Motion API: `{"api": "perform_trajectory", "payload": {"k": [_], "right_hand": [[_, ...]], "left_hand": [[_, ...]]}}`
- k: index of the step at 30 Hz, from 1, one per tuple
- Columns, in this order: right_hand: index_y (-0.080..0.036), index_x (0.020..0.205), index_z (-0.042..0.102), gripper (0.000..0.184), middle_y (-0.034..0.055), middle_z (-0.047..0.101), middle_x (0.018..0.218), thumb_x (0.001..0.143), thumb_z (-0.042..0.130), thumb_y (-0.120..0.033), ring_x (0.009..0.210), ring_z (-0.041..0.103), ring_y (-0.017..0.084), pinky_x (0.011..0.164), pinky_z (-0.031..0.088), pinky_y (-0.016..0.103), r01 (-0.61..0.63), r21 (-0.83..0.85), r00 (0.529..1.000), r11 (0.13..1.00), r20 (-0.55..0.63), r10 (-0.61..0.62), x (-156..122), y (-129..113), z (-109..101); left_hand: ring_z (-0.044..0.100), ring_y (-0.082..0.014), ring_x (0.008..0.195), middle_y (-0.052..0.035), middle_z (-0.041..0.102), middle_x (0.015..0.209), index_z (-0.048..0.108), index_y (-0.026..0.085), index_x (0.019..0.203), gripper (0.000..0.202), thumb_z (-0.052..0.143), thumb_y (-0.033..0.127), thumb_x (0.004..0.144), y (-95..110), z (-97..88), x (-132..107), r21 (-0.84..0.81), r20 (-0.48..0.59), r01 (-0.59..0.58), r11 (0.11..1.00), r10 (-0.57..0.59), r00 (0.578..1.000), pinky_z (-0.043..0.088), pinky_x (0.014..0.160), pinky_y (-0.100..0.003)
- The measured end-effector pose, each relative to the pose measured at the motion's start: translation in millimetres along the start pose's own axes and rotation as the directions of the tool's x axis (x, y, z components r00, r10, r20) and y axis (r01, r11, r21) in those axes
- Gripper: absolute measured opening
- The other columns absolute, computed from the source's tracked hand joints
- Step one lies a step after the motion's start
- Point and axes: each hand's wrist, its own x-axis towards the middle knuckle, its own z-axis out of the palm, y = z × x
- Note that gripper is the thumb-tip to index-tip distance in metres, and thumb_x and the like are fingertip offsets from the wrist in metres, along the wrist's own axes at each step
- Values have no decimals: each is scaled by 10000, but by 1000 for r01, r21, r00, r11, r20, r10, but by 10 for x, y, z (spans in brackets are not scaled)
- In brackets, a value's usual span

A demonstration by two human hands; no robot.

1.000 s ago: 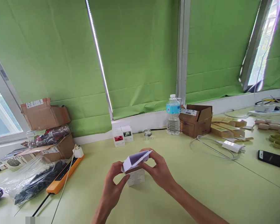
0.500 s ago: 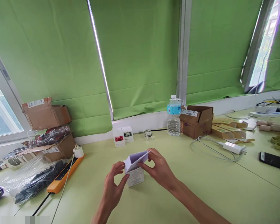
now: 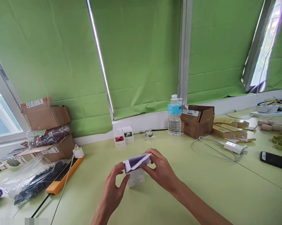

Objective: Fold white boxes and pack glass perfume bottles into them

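The left hand [image 3: 114,184] is half curled, thumb and fingertips gripping the left corner of a small white box [image 3: 136,178]; the right hand [image 3: 163,173] pinches its raised flaps [image 3: 137,160] between thumb and fingers. Over the last second little changes: both grips stay alike, and the flaps shift only slightly, so the top remains open and unfolded. The box appears to stand toward the worktop's [image 3: 190,190] near edge, around its middle. Beyond it, toward the back edge, are a clear glass-like object [image 3: 148,134], flower-printed boxes [image 3: 119,140] and a water bottle [image 3: 174,122]. A power strip [image 3: 65,175] lies toward the left edge; a white charger [image 3: 234,147] and phone [image 3: 275,160] lie toward the right.
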Motion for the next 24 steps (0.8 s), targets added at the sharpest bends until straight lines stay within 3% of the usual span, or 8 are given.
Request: {"api": "perform_trajectory", "payload": {"k": [5, 9, 13, 17, 20, 24], "right_hand": [[-251, 1169, 554, 341, 69, 598, 1101, 862, 603, -391, 890, 572, 192, 666, 506, 297, -4, 94, 1000, 996, -20, 6, -17, 17, 0], [-264, 1280, 473, 454, 74, 549, 1239, 856, 615, -345, 1054, 550, 210, 822, 522, 329, -9, 192, 999, 981, -47, 19, -32, -32, -17], [-276, 1317, 438, 474, 72, 520, 1299, 871, 600, -280, 1132, 529, 211, 895, 511, 348, 55, 223, 993, 973, -113, -31, -35, -67, -8], [-276, 1252, 506, 365, 70, 530, 1292, 896, 558, -215, 1217, 482, 220, 981, 467, 389, 158, 183, 978, 970, -167, -128, -35, -57, 27], [-270, 1216, 540, 317, 75, 537, 1284, 906, 538, -206, 1219, 488, 225, 981, 471, 397, 166, 157, 976, 973, -165, -140, -47, -56, 45], [-263, 1322, 456, 434, 84, 530, 1310, 901, 548, -207, 1220, 493, 225, 949, 505, 379, 143, 150, 973, 978, -201, -111, -54, -70, 45]], "left_hand": [[637, -196, 1013, -45, 628, 1171, 501, 272, 1171, 312, 572, 287, 868, 14, 0, 8, 14, 7, 19, 1000, -19, 1000, 536, 882, -356], [620, -188, 1049, -36, 604, 1217, 480, 291, 1198, 326, 556, 301, 881, 26, -6, 8, -5, 33, 50, 999, -49, 998, 526, 901, -355], [619, -182, 1054, -31, 609, 1216, 461, 301, 1217, 349, 556, 312, 882, 23, -8, -3, -13, 34, 73, 997, -73, 997, 522, 906, -352], [631, -191, 1034, -39, 631, 1185, 457, 294, 1218, 361, 566, 315, 875, 28, -8, -6, -4, 24, 83, 997, -83, 996, 527, 891, -359], [641, -194, 1013, -42, 646, 1160, 465, 289, 1205, 351, 572, 312, 871, 44, -11, -8, 2, 24, 84, 996, -84, 996, 532, 876, -359], [632, -193, 1039, -40, 634, 1193, 459, 295, 1216, 360, 568, 308, 873, 53, -14, -11, -11, 30, 78, 997, -78, 997, 530, 888, -360]]}}
